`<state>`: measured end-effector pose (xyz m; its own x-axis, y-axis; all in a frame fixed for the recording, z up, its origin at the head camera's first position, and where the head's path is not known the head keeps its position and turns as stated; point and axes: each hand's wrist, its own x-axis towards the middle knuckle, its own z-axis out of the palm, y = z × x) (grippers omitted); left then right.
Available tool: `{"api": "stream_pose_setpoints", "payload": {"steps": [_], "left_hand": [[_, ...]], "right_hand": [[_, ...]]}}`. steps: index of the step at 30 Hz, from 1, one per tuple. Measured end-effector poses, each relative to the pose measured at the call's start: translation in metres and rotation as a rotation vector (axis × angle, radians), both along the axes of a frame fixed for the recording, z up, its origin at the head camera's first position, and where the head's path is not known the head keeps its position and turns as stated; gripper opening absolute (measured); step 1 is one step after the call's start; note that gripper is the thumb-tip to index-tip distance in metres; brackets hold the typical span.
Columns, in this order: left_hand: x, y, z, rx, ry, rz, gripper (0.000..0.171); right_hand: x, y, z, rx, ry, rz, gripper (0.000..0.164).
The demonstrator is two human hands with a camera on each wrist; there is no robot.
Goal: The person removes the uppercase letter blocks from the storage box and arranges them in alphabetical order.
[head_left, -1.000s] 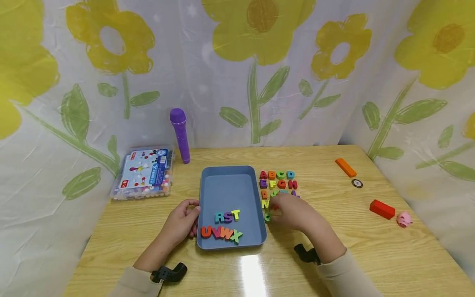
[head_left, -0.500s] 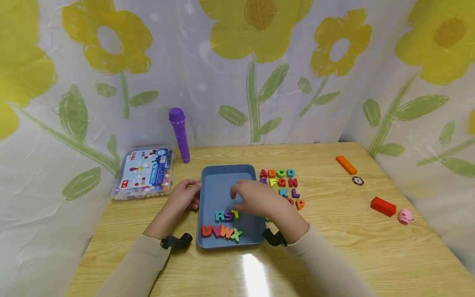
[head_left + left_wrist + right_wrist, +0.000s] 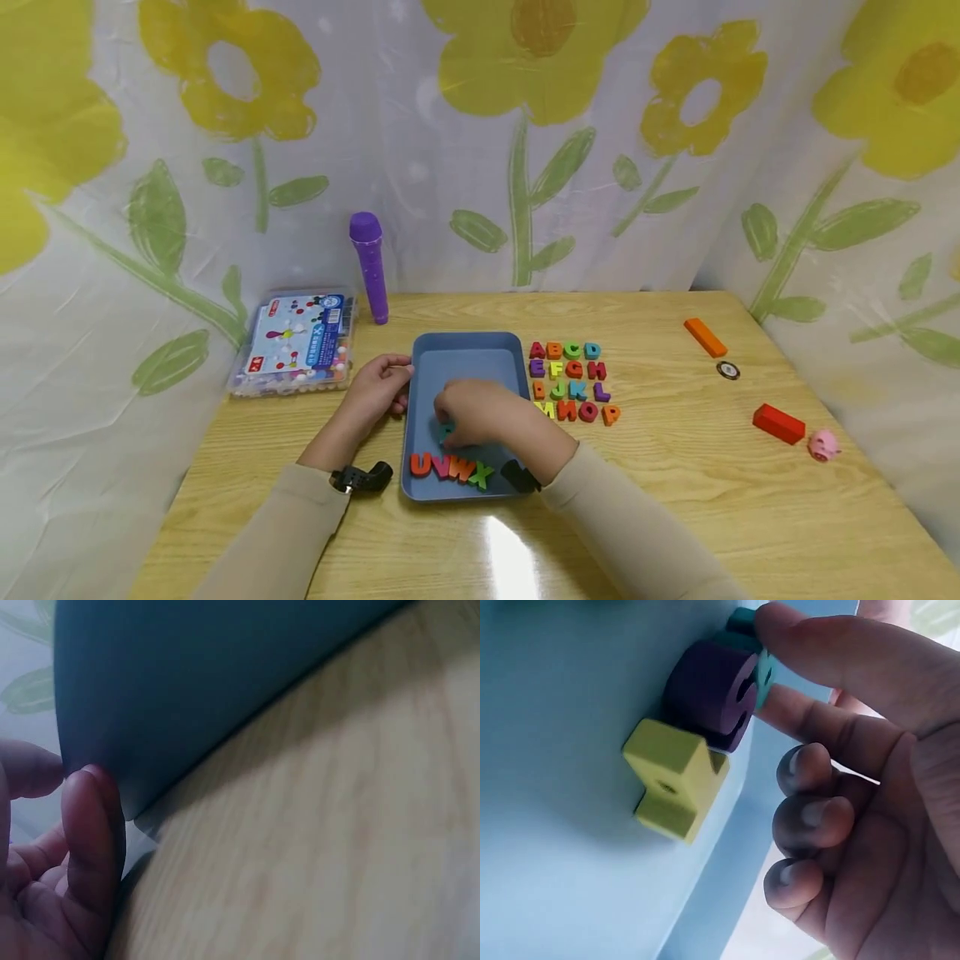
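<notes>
A blue tray (image 3: 467, 357) lies on the wooden table with toy letters inside. My right hand (image 3: 480, 412) reaches into it, thumb and index finger pinching the teal letter R (image 3: 765, 681). Right beside that, in the right wrist view, stand the purple S (image 3: 705, 690) and the yellow T (image 3: 669, 776); the hand covers both in the head view. Along the tray's near side are U, V, an orange W (image 3: 460, 467) and a green X (image 3: 482, 475). My left hand (image 3: 375, 390) holds the tray's left rim, with fingertips against its wall in the left wrist view.
Rows of coloured letters, such as the red H (image 3: 596, 370), lie right of the tray. Back left are a clear plastic box (image 3: 292, 342) and a purple microphone (image 3: 370, 267). To the right lie an orange bar (image 3: 705, 337), a round disc (image 3: 727, 369), a red block (image 3: 778, 423) and a pink pig head (image 3: 823, 445).
My right hand has moved left from the letter rows, over the tray's rim, and down onto the teal R. The left hand has slid a little farther up the tray's left side.
</notes>
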<state>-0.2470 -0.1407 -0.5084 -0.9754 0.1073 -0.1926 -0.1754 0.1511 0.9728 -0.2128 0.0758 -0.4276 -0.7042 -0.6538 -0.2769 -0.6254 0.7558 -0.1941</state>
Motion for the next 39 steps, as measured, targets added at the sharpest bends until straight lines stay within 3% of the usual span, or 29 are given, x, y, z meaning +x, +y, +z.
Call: {"api": "stream_pose_setpoints", "payload": {"steps": [12, 20, 25, 30, 39], "left_hand": [[0.001, 0.003, -0.003, -0.049, 0.024, 0.005, 0.045], [-0.001, 0.003, -0.005, -0.062, 0.024, 0.023, 0.042], [0.000, 0.005, -0.004, -0.056, 0.031, 0.012, 0.046], [0.001, 0.005, -0.002, -0.058, 0.026, 0.019, 0.045], [0.001, 0.003, 0.000, -0.062, 0.004, 0.041, 0.043]], "right_hand": [[-0.003, 0.008, -0.002, -0.011, -0.036, -0.033, 0.024], [-0.010, 0.023, 0.013, -0.097, -0.078, -0.097, 0.022], [-0.005, 0.061, 0.030, -0.220, -0.021, -0.149, 0.021], [0.006, 0.113, 0.037, -0.300, 0.027, -0.251, 0.021], [0.031, 0.175, 0.009, -0.272, -0.011, -0.383, 0.013]]}}
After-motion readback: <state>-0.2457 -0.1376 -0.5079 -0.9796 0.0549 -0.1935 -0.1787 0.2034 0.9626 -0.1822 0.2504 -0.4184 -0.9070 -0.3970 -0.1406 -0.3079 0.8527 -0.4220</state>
